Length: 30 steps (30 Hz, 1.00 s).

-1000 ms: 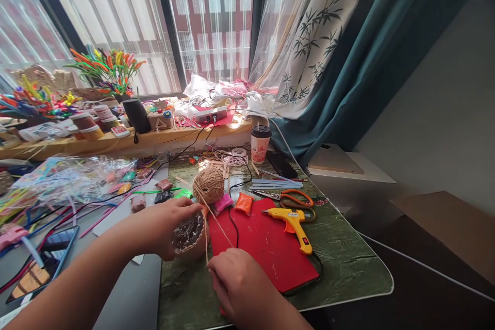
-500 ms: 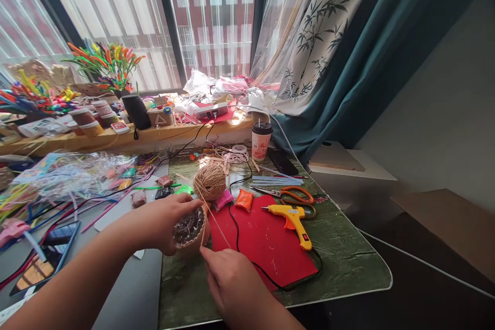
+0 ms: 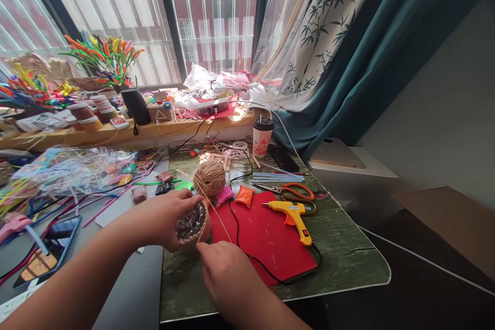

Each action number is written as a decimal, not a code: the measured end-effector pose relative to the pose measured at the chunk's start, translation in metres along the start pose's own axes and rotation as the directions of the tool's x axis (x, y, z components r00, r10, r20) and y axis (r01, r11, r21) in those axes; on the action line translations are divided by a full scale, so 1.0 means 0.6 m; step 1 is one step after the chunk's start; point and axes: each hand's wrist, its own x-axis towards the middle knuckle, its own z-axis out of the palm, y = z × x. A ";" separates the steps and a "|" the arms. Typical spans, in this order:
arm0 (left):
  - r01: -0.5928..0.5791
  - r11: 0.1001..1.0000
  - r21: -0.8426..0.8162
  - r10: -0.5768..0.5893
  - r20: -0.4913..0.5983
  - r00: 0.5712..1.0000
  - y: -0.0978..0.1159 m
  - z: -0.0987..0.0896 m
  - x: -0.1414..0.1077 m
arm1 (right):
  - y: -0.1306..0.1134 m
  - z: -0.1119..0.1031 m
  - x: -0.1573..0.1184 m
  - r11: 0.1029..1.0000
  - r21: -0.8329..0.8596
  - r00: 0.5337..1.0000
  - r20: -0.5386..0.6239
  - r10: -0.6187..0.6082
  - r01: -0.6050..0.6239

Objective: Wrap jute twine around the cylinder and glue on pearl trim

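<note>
My left hand point(image 3: 174, 219) is wrapped round the far left side of a small round cup point(image 3: 201, 236) whose outside is tan and whose inside looks dark and shiny. The cup tilts so its mouth faces me. At the cup's near rim, my right hand point(image 3: 222, 265) pinches a strand of jute twine point(image 3: 220, 221). That twine runs up to a tan ball of twine point(image 3: 209, 177) standing just behind the cup. Under the right hand's far side lies a red sheet point(image 3: 259, 237).
A yellow glue gun point(image 3: 292, 214) lies on the red sheet, its black cord curling round. Orange-handled scissors point(image 3: 296, 192), glue sticks point(image 3: 278, 178), a paper cup point(image 3: 262, 139) and an orange packet point(image 3: 245, 196) sit beyond. A phone point(image 3: 50, 247) and plastic bags point(image 3: 88, 165) are at left.
My right hand has shifted slightly left and up along the cup's near rim, still pinching the twine. The left hand keeps its hold, and the view has moved a little.
</note>
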 end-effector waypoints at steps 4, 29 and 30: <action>0.015 1.000 -0.001 -0.015 0.002 1.000 0.002 0.001 0.002 | -0.005 -0.005 0.005 1.000 -0.013 1.000 0.025 0.010 -0.010; 0.150 0.988 0.018 -0.148 -0.085 0.985 0.047 0.016 0.004 | 0.000 0.003 0.003 0.986 0.064 0.980 -0.113 0.163 -0.157; 0.171 0.985 0.013 -0.169 -0.088 0.982 0.051 0.017 0.004 | 0.001 0.002 0.002 0.983 0.082 0.978 -0.118 0.171 -0.162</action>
